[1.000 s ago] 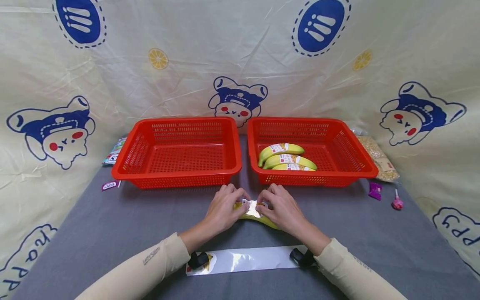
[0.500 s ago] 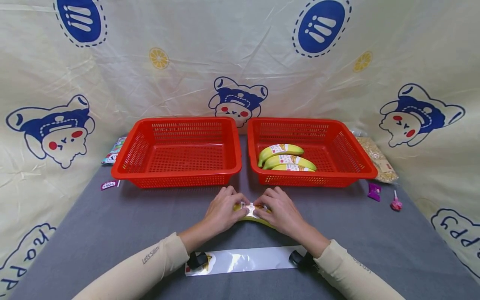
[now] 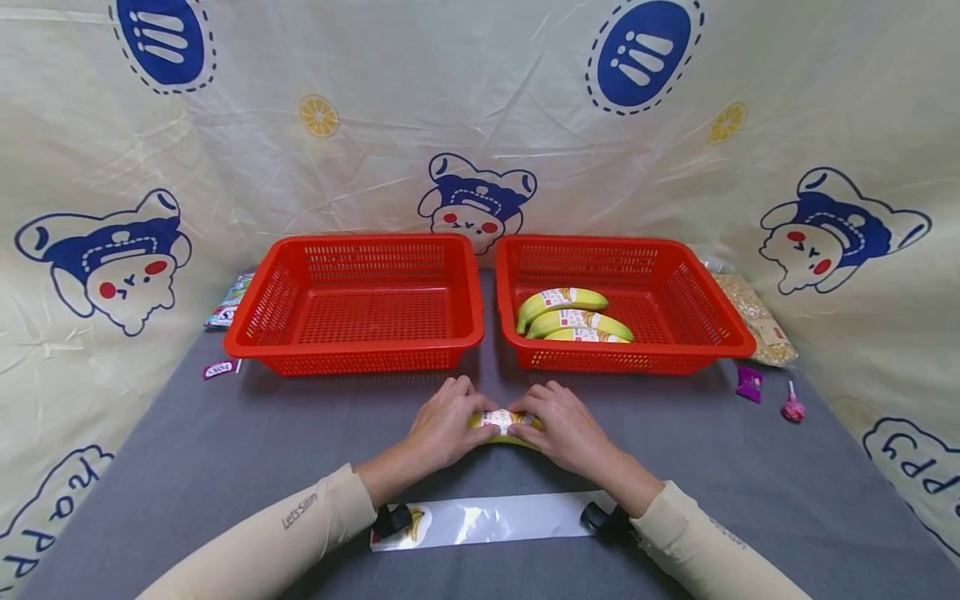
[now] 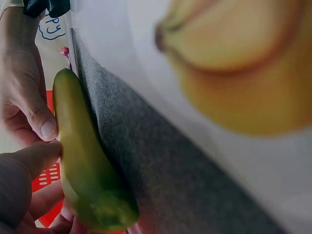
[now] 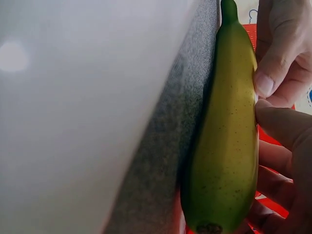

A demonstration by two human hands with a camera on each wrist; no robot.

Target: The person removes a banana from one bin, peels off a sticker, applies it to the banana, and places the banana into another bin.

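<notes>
A yellow banana (image 3: pixel 504 441) with green ends lies crosswise on the grey tablecloth, a white printed label (image 3: pixel 496 420) on its upper side. My left hand (image 3: pixel 441 423) grips its left part, thumb on the near side and fingers over the far side. On the right part, my right hand (image 3: pixel 564 432) grips it the same way. Both thumbs meet the label's edges. In the left wrist view the banana (image 4: pixel 92 170) shows its blunt green end, and the thumb tips come close together. The right wrist view shows the banana (image 5: pixel 222 141) along its length; the label is hidden there.
Nearer the person lies a glossy white strip (image 3: pixel 495 521) with a banana sticker at its left end. Behind the hands stand a left red basket (image 3: pixel 352 360) and a right red basket (image 3: pixel 637 359) containing several labelled bananas (image 3: pixel 577 321). Small candies (image 3: pixel 748 383) lie at right.
The hands have shifted slightly toward the person with the banana. The banana has turned a little, so glare has left the label and its print shows. Both hands keep their grip.
</notes>
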